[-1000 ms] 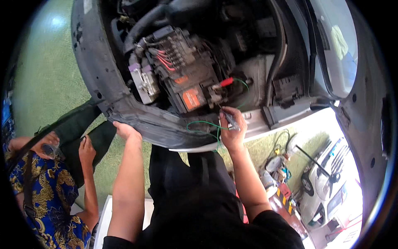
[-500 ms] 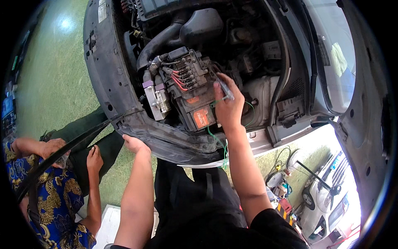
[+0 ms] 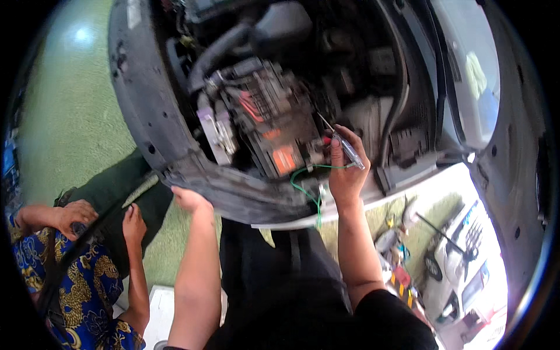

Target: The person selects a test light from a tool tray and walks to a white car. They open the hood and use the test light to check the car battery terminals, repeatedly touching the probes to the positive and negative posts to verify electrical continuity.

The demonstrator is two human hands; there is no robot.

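My right hand (image 3: 348,175) is closed round a circuit test light (image 3: 352,154) with a clear handle. Its thin metal probe points up and left, right of the car battery (image 3: 280,143), its tip seemingly in the air. From the handle a green wire (image 3: 300,185) loops left and drops over the car's front edge. The battery is dark with an orange label; a fuse block with red wires (image 3: 249,106) sits at its far end. My left hand (image 3: 191,200) is closed on the car's front edge (image 3: 201,181), its fingers partly hidden.
A silver boxed module (image 3: 219,137) lies left of the battery. A black air duct (image 3: 283,26) spans the far engine bay. At the left, a person in a blue patterned shirt (image 3: 87,268) holds a dark object. A white car (image 3: 458,262) stands at the lower right.
My right hand has drawn back right and toward me with the test light, away from the battery and fuse block. My left hand stays at the edge. The view has shifted slightly and blurs.
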